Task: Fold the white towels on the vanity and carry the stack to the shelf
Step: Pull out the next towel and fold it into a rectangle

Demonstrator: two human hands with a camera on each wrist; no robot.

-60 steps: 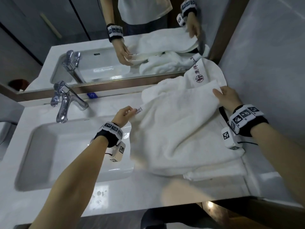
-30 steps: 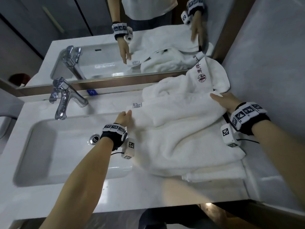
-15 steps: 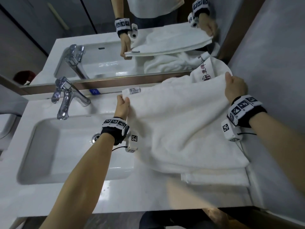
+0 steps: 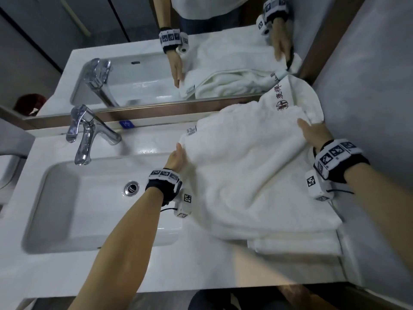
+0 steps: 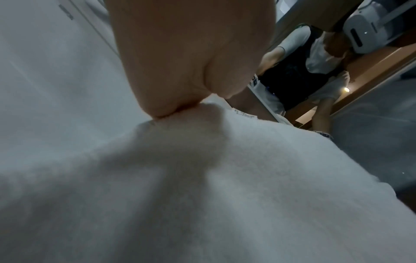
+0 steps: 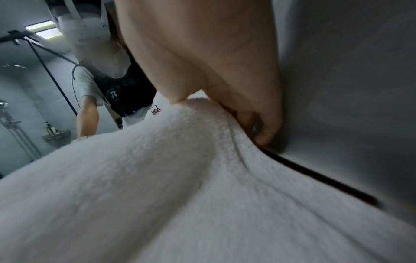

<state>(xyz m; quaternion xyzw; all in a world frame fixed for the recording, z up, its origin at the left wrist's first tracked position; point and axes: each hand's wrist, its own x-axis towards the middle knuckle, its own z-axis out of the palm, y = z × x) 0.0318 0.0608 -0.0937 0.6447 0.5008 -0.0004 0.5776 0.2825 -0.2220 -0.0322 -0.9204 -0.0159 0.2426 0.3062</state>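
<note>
The vanity (image 4: 93, 271) is smooth and white, with a sink (image 4: 73, 204) left of the left hand (image 4: 176, 161). Between both hands lies a big fluffy towel (image 4: 252, 175), on a folded one. The right hand (image 4: 312, 135) pinches its far edge; only the wrist views show this grip. The left hand pinches the near-left edge.
</note>
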